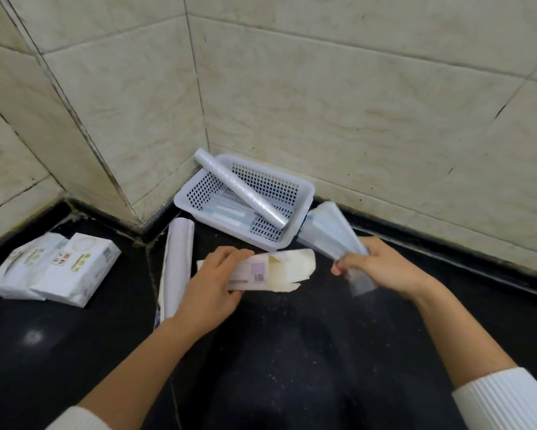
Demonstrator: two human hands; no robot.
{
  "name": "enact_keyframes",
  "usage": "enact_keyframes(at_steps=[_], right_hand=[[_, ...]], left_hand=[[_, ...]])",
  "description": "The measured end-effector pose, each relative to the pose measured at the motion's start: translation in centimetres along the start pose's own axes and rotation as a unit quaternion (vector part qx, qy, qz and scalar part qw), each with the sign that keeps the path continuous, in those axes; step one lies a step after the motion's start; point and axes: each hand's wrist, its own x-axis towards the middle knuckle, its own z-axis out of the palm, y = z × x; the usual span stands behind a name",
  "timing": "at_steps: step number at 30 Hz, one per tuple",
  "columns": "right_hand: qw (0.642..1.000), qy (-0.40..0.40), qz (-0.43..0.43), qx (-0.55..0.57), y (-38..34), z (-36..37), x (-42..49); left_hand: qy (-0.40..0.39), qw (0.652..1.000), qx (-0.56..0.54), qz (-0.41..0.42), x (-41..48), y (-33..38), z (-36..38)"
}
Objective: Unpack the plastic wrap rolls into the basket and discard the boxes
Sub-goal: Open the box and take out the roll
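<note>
A white perforated basket (304,193) stands in the tiled corner on the black counter. One plastic wrap roll (239,187) leans across it, its upper end over the back rim, and more rolls lie on the basket floor. My left hand (211,283) grips an opened cream box (279,268) with its end flaps spread toward the right. My right hand (382,268) is closed around a blurred pale wrap roll (358,282), just right of the box's open end. Beside the basket's right end lies a pale blue-and-white package (326,231), touching my right fingers.
Another long white box or roll (177,265) lies on the counter left of my left hand. Two white printed packs (56,268) sit at the far left. Tiled walls close in behind and to the left; the counter's raised black edge runs along the right.
</note>
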Motion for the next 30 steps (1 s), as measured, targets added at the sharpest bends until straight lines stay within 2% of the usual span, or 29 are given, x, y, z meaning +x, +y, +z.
enact_keyframes(at_steps=[4,6,8,10,12,15,19,22,26,28,30], right_hand=[[0.994,0.034,0.027,0.1,0.8,1.0,0.6],[0.993,0.051,0.032,0.101,0.9,2.1,1.0],[0.994,0.06,0.033,0.083,1.0,3.2,1.5],[0.995,0.065,0.033,0.075,0.9,4.1,1.9],[0.995,0.064,0.03,0.069,1.0,4.6,2.5],[0.996,0.054,0.031,0.071,1.1,5.1,3.5],[0.992,0.074,0.049,0.095,0.5,5.3,6.2],[0.994,0.079,0.051,0.062,-0.8,5.2,9.4],[0.993,0.064,0.004,-0.099,-2.6,6.0,14.6],[0.978,0.046,-0.005,-0.202,-3.3,7.2,17.2],[0.946,0.041,-0.005,-0.322,-3.7,8.6,19.4]], left_hand=[[-0.06,0.99,0.038,0.123,-1.5,3.3,4.1],[-0.087,0.977,0.087,0.174,-2.5,4.7,6.3],[-0.124,0.965,0.132,0.192,-3.1,5.1,8.1],[-0.192,0.944,0.177,0.202,-3.7,5.0,8.9],[-0.259,0.923,0.177,0.223,-4.3,4.2,9.1],[-0.243,0.922,0.174,0.246,-4.7,2.6,8.8],[-0.163,0.963,0.121,0.179,-1.8,0.6,7.2],[-0.073,0.99,0.114,0.047,2.5,-2.1,5.1],[-0.038,0.988,0.09,-0.122,7.4,-6.7,3.1],[-0.056,0.982,0.111,-0.143,8.8,-8.7,2.9],[-0.084,0.977,0.132,-0.142,9.4,-10.1,2.9]])
